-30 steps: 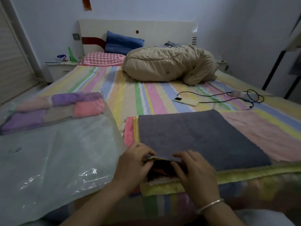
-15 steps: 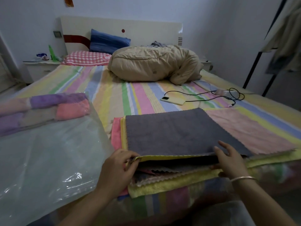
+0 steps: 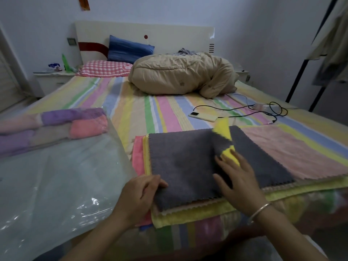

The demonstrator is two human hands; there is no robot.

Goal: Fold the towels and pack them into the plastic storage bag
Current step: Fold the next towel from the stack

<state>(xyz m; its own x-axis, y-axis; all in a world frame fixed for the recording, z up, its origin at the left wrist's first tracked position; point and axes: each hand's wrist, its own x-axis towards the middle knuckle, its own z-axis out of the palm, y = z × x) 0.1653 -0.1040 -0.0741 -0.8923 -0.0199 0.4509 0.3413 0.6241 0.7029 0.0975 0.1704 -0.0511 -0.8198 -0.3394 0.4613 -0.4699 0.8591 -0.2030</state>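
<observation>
Towels (image 3: 188, 213) lie in a stack on the striped bed (image 3: 169, 113), with the grey towel (image 3: 184, 166) on top. The left hand (image 3: 140, 196) holds its near corner in a tight grip. The right hand (image 3: 239, 183) lies flat on it, grip wide, fingers (image 3: 236, 162) touching a yellow fold (image 3: 228, 153). Just beside the stack lies the plastic bag (image 3: 56, 185), with rolled towels (image 3: 56, 125) in its far end.

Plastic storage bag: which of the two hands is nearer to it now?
Left. The left hand grips a corner of the grey towel just beside the bag; the right hand lies on that towel, farther away.
</observation>
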